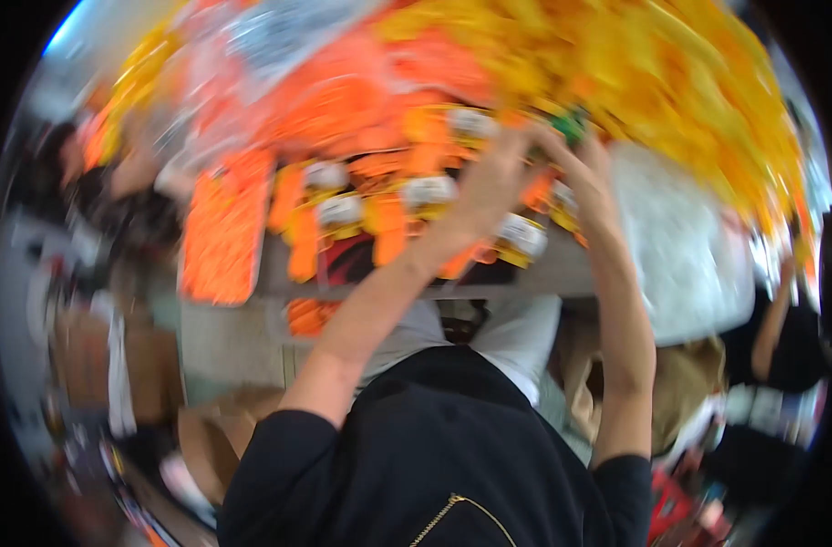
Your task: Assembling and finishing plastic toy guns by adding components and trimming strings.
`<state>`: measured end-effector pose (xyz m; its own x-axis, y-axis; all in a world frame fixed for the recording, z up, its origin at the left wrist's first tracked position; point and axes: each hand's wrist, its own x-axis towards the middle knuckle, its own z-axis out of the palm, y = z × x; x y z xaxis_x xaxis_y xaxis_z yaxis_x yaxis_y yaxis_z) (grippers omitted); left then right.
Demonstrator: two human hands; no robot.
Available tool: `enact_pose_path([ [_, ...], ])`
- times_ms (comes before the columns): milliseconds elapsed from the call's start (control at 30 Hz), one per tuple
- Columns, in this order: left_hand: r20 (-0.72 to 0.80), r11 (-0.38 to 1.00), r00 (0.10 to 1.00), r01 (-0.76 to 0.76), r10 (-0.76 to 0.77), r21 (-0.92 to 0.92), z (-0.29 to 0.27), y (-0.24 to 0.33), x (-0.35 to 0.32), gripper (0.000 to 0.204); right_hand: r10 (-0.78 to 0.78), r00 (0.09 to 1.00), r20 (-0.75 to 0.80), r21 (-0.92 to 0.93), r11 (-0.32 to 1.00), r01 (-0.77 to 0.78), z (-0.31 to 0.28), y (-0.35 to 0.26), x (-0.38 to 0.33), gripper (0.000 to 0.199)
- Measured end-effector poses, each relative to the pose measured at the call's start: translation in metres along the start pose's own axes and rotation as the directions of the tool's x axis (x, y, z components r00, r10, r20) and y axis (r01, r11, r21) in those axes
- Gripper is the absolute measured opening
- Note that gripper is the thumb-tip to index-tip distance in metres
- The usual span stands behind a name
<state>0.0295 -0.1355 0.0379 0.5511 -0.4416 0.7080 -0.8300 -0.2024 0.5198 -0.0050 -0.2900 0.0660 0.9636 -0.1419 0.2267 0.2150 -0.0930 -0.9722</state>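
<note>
My left hand (502,159) and my right hand (582,169) come close together over the far part of the table, among the orange pieces. Motion smears the fingers of both. A small green thing (569,126) shows at the fingertips of my right hand; its kind and whether it is gripped are unclear. Flat orange pieces with yellow parts and white labels lie in rows around the hands, such as one labelled piece (397,219) left of my left forearm. Another white label (522,235) is between my forearms.
Heaps of orange pieces (334,100) and yellow strips (653,82) cover the back. An orange-filled tray (222,228) stands at the left, a clear plastic bag (680,242) at the right. A cardboard box (115,360) is on the lower left. Other people are at both sides.
</note>
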Motion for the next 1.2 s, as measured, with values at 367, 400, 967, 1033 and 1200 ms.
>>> enact_pose_path([
  [367,-0.46,0.576,0.828,0.556,-0.321,0.599,-0.256,-0.027,-0.172,0.025,-0.03,0.994,0.101,-0.886,0.451,0.104,-0.062,0.085,-0.058,0.043],
  [400,-0.521,0.505,0.769,0.637,-0.369,0.582,-0.297,-0.037,-0.203,0.025,-0.073,0.989,0.131,-0.882,0.447,0.15,-0.053,0.086,-0.052,0.042],
  [967,-0.106,0.84,0.833,0.541,-0.542,-0.047,-0.095,0.022,-0.093,0.046,-0.132,0.989,-0.072,-0.826,0.563,0.015,-0.039,0.042,-0.07,0.029],
  [1033,-0.088,0.875,0.871,0.476,-0.483,-0.087,-0.076,0.015,-0.088,0.046,-0.143,0.989,-0.048,-0.857,0.514,0.033,-0.036,0.041,-0.067,0.027],
  [1200,-0.026,0.843,0.85,0.517,-0.526,-0.152,-0.065,0.005,-0.088,0.046,-0.132,0.991,0.032,-0.929,0.362,0.078,-0.041,0.051,-0.064,0.03],
])
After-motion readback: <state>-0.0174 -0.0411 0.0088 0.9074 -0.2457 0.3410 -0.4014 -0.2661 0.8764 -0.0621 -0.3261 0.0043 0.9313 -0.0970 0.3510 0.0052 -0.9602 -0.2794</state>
